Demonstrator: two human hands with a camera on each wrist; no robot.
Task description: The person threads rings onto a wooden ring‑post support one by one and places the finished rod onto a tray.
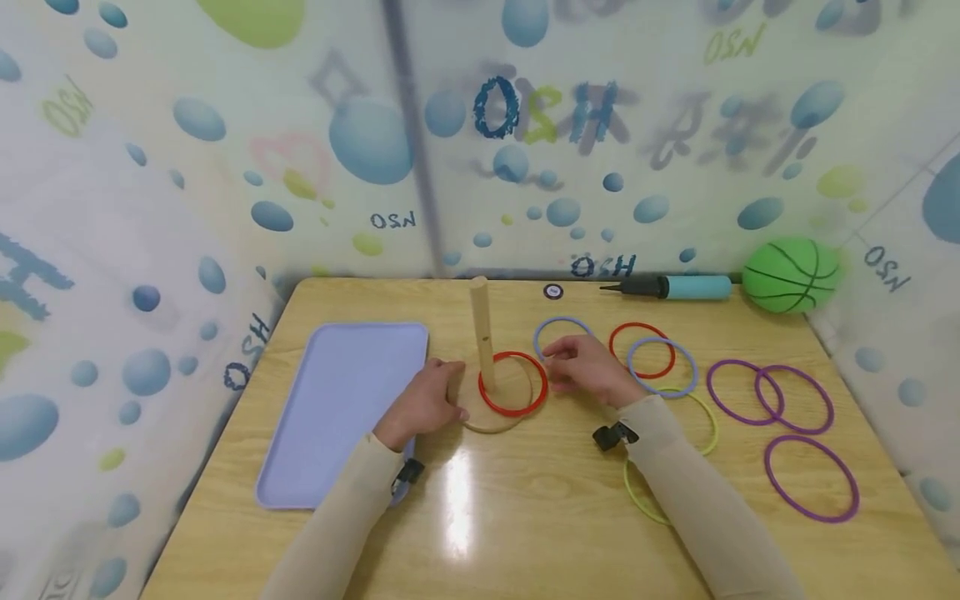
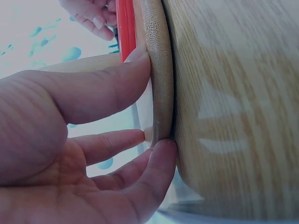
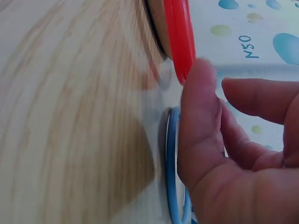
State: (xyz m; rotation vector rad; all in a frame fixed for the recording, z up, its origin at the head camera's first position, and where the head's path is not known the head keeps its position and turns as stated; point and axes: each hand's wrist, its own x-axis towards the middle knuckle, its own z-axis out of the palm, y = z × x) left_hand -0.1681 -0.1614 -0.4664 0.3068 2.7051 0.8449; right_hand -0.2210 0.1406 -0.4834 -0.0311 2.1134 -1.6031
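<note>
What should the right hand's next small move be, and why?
Probably reach for the nearer blue ring: the right hand looks empty and is close to it, while the red ring already lies around the wooden post and the left hand holds the base.

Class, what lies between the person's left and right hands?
The head view shows the wooden stand and the red ring between the left hand and the right hand.

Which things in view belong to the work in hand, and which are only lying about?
In the work:
wooden stand, held by left hand
red ring, near right hand
loose rings, probably

Seemingly lying about:
green ball
blue pump
lavender tray
small disc
</note>
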